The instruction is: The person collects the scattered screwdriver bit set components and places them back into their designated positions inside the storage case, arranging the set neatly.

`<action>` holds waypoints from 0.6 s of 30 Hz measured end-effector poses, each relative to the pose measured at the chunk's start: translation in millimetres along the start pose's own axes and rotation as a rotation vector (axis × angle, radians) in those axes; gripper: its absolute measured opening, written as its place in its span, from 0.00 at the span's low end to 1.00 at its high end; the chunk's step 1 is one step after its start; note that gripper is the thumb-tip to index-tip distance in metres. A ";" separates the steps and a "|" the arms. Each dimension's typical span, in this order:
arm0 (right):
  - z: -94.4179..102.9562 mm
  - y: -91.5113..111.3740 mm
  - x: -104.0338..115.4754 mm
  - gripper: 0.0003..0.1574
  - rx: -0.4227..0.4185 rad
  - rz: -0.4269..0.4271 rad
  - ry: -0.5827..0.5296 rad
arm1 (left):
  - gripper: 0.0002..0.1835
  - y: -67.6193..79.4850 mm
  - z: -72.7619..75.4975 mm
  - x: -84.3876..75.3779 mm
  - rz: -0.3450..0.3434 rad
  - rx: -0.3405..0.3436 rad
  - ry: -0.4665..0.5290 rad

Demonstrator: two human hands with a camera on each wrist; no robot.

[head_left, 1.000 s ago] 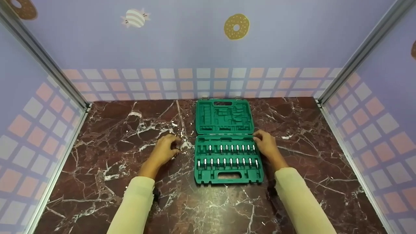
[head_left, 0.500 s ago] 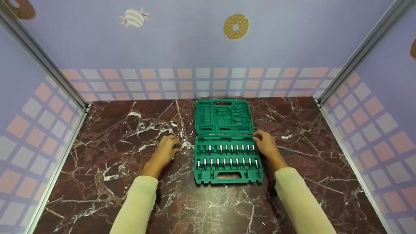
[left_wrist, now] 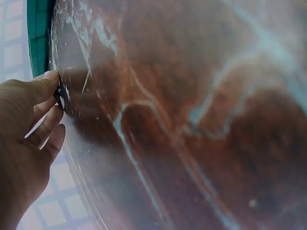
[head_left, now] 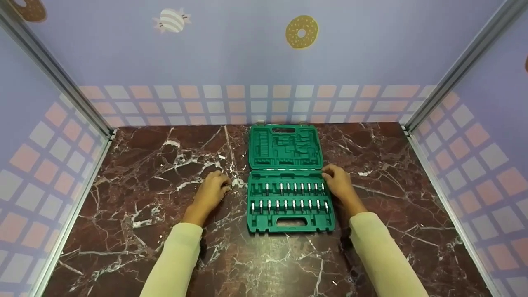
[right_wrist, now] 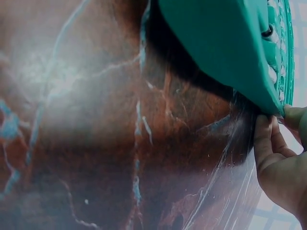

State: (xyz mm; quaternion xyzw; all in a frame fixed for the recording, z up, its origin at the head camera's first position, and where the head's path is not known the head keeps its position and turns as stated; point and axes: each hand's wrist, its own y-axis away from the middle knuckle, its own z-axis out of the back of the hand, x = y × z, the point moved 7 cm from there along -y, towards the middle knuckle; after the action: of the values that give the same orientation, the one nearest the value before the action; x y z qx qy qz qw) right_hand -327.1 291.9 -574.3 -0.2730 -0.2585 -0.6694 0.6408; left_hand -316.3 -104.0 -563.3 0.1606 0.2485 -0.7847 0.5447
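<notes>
A green plastic tool case (head_left: 291, 179) lies opened flat on the marble-look table, its lid toward the back wall. Two rows of silver-topped bits (head_left: 293, 205) stand in its near half; the lid's moulded slots hold nothing. Left of the case, my left hand (head_left: 211, 192) is low over the table. Between its thumb and fingers it pinches a small dark piece (left_wrist: 59, 98), mostly covered by the fingers, so its kind cannot be made out. My right hand (head_left: 339, 184) holds the case's right edge near the hinge, thumb on top and fingers below in the right wrist view.
Dark red marbled tabletop (head_left: 136, 231) surrounds the case. Purple walls with a checked band (head_left: 185, 105) stand at the back and both sides, joined by metal corner rails (head_left: 453, 68). The case lid lies close to the back wall.
My left thumb and fingers have drawn together from a wider curl, and the hand has turned slightly inward. The right hand and the case keep their place.
</notes>
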 end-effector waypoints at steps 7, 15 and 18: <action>0.4 0.8 -0.6 0.12 0.009 -0.019 0.002 | 0.05 -0.2 2.2 -8.4 -0.019 -0.038 0.037; 0.4 0.4 -2.2 0.13 0.012 -0.037 -0.002 | 0.08 -1.7 7.2 -24.8 -0.022 -0.087 0.104; 0.8 0.6 -0.8 0.13 0.012 -0.033 -0.005 | 0.08 -3.2 9.3 -32.8 -0.033 -0.098 0.125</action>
State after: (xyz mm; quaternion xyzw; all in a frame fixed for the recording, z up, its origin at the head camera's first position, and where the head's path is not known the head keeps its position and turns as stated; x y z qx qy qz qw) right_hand -326.5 292.9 -574.3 -0.2665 -0.2683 -0.6776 0.6307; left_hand -307.4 -82.9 -537.8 0.1782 0.3229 -0.7688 0.5225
